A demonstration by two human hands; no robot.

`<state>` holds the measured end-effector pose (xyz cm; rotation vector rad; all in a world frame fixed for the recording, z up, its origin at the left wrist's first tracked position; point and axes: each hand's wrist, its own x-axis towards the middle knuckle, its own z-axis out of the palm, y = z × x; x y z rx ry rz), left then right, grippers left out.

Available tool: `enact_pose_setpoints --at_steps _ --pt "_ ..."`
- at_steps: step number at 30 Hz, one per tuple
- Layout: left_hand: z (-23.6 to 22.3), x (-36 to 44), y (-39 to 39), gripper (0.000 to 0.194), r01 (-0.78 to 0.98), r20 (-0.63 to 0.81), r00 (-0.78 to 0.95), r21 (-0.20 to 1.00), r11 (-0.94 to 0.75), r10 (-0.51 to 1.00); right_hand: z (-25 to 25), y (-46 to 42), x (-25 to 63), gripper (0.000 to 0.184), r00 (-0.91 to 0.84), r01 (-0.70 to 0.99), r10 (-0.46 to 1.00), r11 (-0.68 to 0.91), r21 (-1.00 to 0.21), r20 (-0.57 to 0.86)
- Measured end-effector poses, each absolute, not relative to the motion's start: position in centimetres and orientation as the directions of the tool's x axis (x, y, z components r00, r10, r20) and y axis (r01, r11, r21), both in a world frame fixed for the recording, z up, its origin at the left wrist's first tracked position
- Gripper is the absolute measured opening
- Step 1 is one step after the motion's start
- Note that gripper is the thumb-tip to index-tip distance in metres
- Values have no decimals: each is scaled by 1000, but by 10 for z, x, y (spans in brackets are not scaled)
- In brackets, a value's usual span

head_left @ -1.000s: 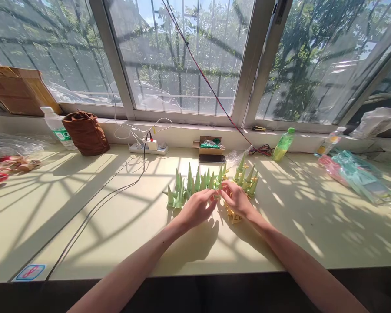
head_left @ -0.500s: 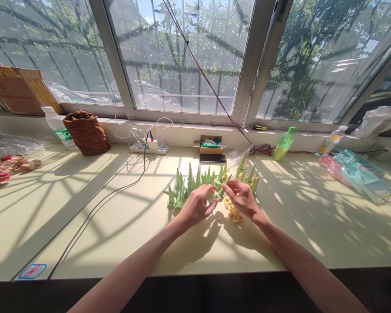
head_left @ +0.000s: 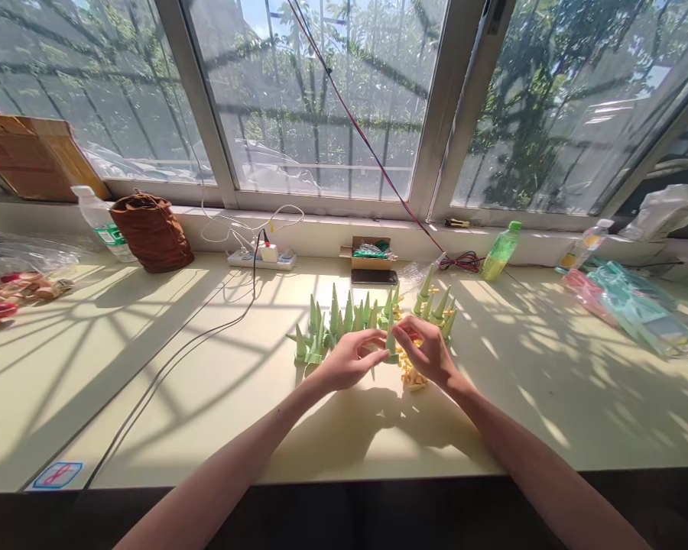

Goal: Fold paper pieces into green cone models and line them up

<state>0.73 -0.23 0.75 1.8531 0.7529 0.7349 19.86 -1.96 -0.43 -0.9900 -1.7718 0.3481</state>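
Note:
My left hand [head_left: 347, 359] and my right hand [head_left: 427, 347] meet over the pale table [head_left: 206, 397], fingers pinched together on a small green cone [head_left: 391, 341] held upright between them. Behind the hands stand several green plastic cones [head_left: 335, 321] in a cluster, with another group of green cones [head_left: 436, 304] to the right. A small heap of yellow plastic pieces [head_left: 411, 374] lies just under my right hand.
A power strip [head_left: 262, 260] with cables, a brown pouch [head_left: 152, 233], a clear bottle [head_left: 99, 221], a small cardboard box [head_left: 370, 253], a dark phone [head_left: 374, 276], a green bottle [head_left: 500, 252] and plastic bags [head_left: 631, 309] line the window sill side.
Both hands have drawn slightly toward me and closer together. The green cone between them now stands upright in the pinch.

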Motion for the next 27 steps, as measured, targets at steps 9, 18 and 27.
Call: enact_pose_setpoints --at_steps 9,18,27 --pt "16 6 -5 49 145 16 712 975 -170 702 -4 -21 198 26 -118 470 744 626 -622 658" --pt "11 7 -4 50 186 22 723 956 -225 690 -4 -22 195 28 -119 501 727 632 -591 676" --pt "15 3 -6 45 137 -64 794 988 -76 605 -3 -23 196 21 -95 498 752 604 -623 652"
